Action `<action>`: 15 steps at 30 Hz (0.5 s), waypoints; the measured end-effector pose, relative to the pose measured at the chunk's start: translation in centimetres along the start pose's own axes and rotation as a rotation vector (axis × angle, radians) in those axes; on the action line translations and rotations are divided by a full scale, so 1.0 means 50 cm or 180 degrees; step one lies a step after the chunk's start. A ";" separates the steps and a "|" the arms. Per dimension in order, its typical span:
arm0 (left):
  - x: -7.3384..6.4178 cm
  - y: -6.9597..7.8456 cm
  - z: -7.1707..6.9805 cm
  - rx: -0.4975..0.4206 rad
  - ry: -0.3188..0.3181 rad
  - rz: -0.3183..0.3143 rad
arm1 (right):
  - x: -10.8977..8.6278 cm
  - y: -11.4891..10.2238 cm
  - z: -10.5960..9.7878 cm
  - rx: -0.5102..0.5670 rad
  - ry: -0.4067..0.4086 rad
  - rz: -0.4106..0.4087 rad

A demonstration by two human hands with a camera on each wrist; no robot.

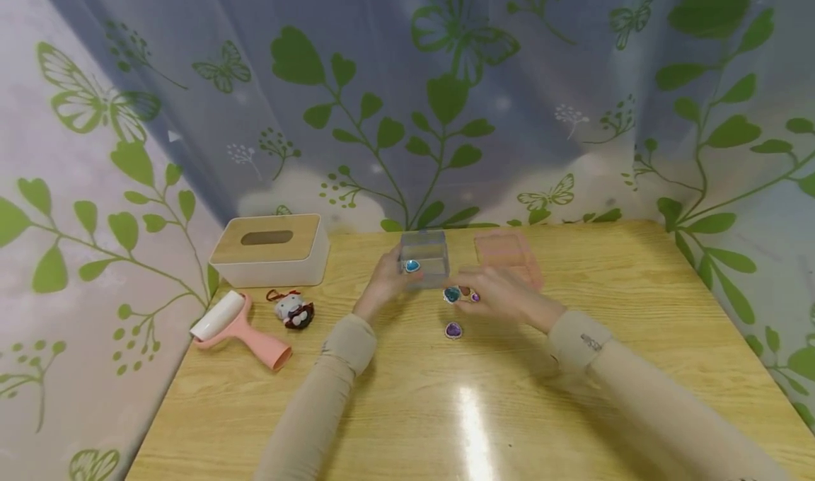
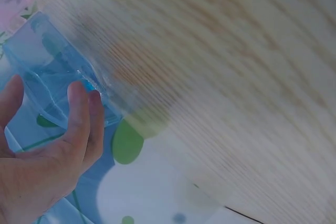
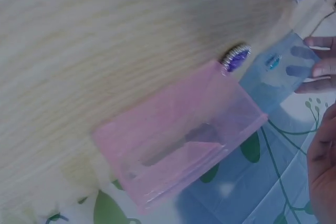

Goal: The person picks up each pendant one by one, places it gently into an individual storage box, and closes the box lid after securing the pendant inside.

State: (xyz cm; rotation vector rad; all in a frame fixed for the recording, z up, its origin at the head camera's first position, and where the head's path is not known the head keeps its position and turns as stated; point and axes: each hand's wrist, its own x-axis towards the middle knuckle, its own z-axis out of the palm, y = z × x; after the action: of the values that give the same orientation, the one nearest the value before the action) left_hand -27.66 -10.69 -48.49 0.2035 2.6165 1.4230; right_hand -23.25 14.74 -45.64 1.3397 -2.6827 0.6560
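Nearest, two pale sleeves (image 1: 637,396) reaching in over the wooden table (image 1: 395,410), with a bright streak of light on the wood between them. Over to the left, a lint roller (image 1: 255,332), pink handle angled toward the near side and white roll toward the back. A little beyond the front of the work, one purple gem (image 1: 453,331) with a silvery rim, lying by itself on the wood. Just past the roller, a small toy (image 1: 293,311) with a red loop. Farther in, a second purple gem (image 1: 475,298), beside the right hand's fingers, and a teal gem (image 1: 451,295) under or at the same fingertips. Above these, the right hand (image 1: 496,290), bent toward the front of the blue box (image 1: 436,280); cannot tell whether gripping the teal gem or only touching it. At the box's left side, the left hand (image 1: 385,276), thumb and fingers closed about its walls, holding it. Next to that thumb, a light blue gem (image 1: 412,265), in the right wrist view within the outline of the clear box. Behind the right hand, a see-through pink box (image 1: 499,244). Toward the back left, a white tissue box (image 1: 274,272) with a wood-coloured top. Farthest, a cloth (image 1: 382,159) with green leaves and butterflies.
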 end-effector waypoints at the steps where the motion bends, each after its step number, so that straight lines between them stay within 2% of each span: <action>1: 0.001 0.000 0.000 -0.0001 0.0006 0.0014 | 0.006 0.000 -0.003 0.0085 0.0035 0.0046; 6: 0.002 -0.001 0.000 -0.0029 0.0057 0.0027 | 0.035 0.000 -0.016 0.0534 0.0228 0.0534; 9: 0.002 -0.002 -0.002 -0.0037 0.0057 0.0018 | 0.052 0.003 -0.022 0.0635 0.0384 0.0796; 15: 0.002 0.000 -0.004 0.0016 0.0020 -0.0100 | 0.081 0.006 -0.028 0.0693 0.0471 0.1033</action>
State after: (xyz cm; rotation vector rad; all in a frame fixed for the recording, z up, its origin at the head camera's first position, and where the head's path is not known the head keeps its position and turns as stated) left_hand -27.79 -10.82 -48.39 0.1581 2.6169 1.4093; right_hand -26.16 12.42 -43.48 0.8515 -2.7926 1.0598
